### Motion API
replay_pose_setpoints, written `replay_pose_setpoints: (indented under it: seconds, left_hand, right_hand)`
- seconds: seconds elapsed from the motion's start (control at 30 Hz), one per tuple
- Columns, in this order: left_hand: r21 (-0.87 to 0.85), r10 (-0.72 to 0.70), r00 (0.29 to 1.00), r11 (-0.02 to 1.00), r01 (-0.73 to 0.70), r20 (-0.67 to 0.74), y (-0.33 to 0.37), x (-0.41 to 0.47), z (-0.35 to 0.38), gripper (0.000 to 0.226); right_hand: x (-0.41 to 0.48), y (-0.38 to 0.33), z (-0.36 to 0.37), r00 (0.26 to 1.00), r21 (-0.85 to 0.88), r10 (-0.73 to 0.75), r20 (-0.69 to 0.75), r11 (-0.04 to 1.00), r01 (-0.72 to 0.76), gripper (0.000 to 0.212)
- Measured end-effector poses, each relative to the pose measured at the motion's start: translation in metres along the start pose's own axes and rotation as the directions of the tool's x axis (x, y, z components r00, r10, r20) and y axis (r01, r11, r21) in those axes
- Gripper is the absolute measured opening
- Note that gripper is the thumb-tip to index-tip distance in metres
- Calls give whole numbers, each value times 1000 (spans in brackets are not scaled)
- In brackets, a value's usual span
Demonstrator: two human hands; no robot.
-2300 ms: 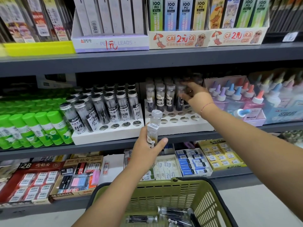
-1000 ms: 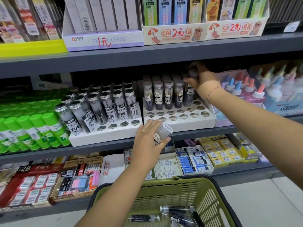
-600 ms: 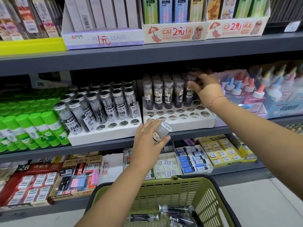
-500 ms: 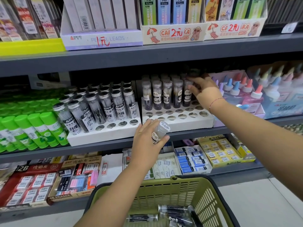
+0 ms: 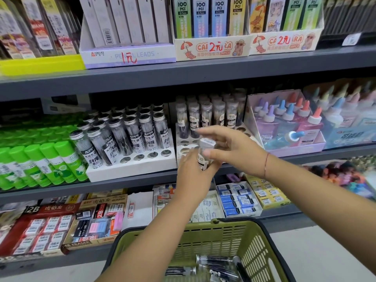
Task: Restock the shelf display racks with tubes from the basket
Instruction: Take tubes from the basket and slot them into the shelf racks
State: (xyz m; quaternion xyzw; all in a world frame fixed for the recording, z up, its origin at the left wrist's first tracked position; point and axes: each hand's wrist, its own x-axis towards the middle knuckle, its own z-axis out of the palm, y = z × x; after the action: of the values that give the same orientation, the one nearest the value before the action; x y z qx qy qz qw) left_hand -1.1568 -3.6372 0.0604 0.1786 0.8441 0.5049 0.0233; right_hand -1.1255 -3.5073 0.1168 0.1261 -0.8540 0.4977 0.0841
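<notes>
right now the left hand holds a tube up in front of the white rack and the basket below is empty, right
Not quite. The basket is not empty: several tubes lie in its bottom, as the head view shows. The left hand does hold a tube up in front of the white rack.

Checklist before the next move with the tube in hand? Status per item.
1. Grip of left hand on the tube: ok, fingers curl round its lower half.
2. Grip of right hand on the tube: cannot tell, its fingers spread by the cap and are blurred.
3. Cap seated: ok, the white cap is on.
4. Free holes in the right rack: ok, several front holes are empty.
5. Tube orientation: ok, roughly upright, cap up.
6. Stock left in the basket: ok, spare tubes lie inside.
</notes>
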Motion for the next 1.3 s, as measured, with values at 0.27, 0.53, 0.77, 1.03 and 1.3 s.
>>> replay_pose_setpoints:
  seconds: [0.27, 0.53, 0.77, 1.03, 1.3]
  left_hand:
    - [555, 153, 959, 789, -264, 240, -8, 7, 7, 82]
    - [674, 183, 942, 660, -331, 283, -22, 9, 8, 86]
    - [669, 197, 942, 665, -332, 271, -22, 8, 8, 89]
    - [679, 188, 942, 655, -332, 279, -23, 8, 8, 84]
    - [683, 171, 943, 654, -326, 286, -22, 9, 8, 86]
  right_hand:
    - [7, 3, -60, 900, -136, -11, -435, 989, -53, 23]
    - [47, 36, -112, 742, -288, 1, -670, 921, -262, 33]
    - [66, 54, -114, 801, -358, -22, -598, 902, -242, 31]
    - [75, 46, -119, 886, -408, 77, -457, 867, -285, 34]
    - [62, 54, -116, 888, -517, 182, -423, 757, -401, 32]
